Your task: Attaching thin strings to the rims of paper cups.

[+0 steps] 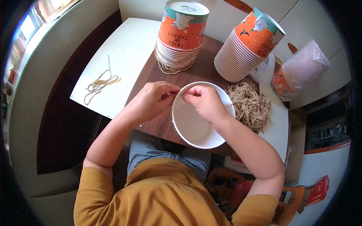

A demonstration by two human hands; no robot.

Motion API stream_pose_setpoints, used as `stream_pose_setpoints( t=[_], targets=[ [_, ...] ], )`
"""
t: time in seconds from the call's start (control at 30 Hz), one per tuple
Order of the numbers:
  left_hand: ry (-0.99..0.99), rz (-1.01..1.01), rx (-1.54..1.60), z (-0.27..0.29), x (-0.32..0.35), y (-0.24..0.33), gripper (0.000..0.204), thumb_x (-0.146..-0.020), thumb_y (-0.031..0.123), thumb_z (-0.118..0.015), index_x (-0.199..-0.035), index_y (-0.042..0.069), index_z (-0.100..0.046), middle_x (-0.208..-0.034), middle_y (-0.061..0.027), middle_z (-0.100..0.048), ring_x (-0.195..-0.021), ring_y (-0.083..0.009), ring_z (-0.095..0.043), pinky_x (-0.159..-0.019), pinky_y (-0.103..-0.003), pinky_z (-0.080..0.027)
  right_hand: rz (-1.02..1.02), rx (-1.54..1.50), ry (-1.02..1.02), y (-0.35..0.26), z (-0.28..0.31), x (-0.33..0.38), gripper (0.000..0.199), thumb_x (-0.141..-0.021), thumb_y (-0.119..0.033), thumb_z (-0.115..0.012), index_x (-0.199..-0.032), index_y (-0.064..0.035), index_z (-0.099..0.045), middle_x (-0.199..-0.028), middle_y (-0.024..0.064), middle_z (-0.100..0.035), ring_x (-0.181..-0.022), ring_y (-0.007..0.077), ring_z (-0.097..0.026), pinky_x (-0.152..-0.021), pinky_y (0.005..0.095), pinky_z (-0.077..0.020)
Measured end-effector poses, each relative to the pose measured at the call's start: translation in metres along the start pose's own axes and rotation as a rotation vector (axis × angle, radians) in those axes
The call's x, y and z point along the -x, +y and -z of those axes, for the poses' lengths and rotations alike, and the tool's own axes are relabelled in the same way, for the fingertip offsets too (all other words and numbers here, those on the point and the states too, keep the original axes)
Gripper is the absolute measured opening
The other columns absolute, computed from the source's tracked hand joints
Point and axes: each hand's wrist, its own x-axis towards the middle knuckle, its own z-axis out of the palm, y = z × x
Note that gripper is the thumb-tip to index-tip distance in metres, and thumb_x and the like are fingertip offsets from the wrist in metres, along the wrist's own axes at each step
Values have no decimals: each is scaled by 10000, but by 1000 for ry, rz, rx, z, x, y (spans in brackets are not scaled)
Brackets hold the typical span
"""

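Observation:
A white paper bucket (190,130) stands mouth up and slightly tilted at the near side of the brown table board. My left hand (154,97) is at the outside of its left rim, fingers bent and pinched together. Reaching into the bucket, my right hand (206,103) pinches thumb against fingers at the inner side of that same rim. What lies between the fingertips of either hand is too small or hidden to tell. A tangled heap of tan cord (250,105) lies to the right of the bucket, close to my right wrist.
Two upside-down stacks of orange and teal printed buckets stand behind, a left stack (180,32) with cords looped around its base and a right stack (245,47). Farther right leans a plastic-wrapped stack (301,67). Several loose cords (102,83) lie on the white board (124,49).

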Motion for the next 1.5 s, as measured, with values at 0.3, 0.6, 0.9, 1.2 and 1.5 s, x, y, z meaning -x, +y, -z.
stream_pose_setpoints(
  t=[0.3, 0.6, 0.9, 1.2, 1.5],
  targets=[
    [-24, -194, -137, 3, -8, -7, 154, -810, 33, -625, -950, -23, -659, -809, -180, -647, -729, -321, -645, -652, -372, -512, -44, 39, -34, -14, -3, 3, 126, -867, -134, -662, -823, -17, -678, -743, 10, -650, -664, 64, -559, -599, 245, -459],
    [67, 81, -64, -4, 6, -7, 155, -795, 87, -581, -862, -45, -628, -737, -141, -638, -674, -256, -631, -638, -346, -496, -220, 79, -243, -27, 24, 22, 439, -840, -177, -712, -1205, -9, -534, -887, 5, -619, -678, 57, -530, -613, 221, -446],
    [56, 178, 719, -3, 33, -27, 122, -858, 15, -466, -873, -7, -585, -866, -28, -606, -786, -86, -555, -744, -242, -468, 339, 1087, -122, -72, 33, 116, 853, -678, -451, -795, -1306, 12, -450, -939, 169, -619, -811, 330, -641, -720, 410, -519],
    [160, 45, 938, -16, 53, -27, 113, -880, 16, -462, -865, 6, -573, -1006, -74, -600, -949, -135, -591, -849, -280, -467, 563, 885, 194, -32, 16, 98, 188, -743, -124, -745, -825, -77, -582, -793, 84, -557, -694, 295, -609, -607, 394, -492],
    [266, -168, 818, -28, 65, -8, 118, -973, 69, -501, -1002, -12, -582, -1062, -107, -634, -896, -89, -566, -774, -233, -463, 777, 677, 378, -10, -32, 95, 146, -780, -89, -721, -867, -71, -606, -740, 75, -551, -629, 273, -583, -559, 378, -461]
  ],
)
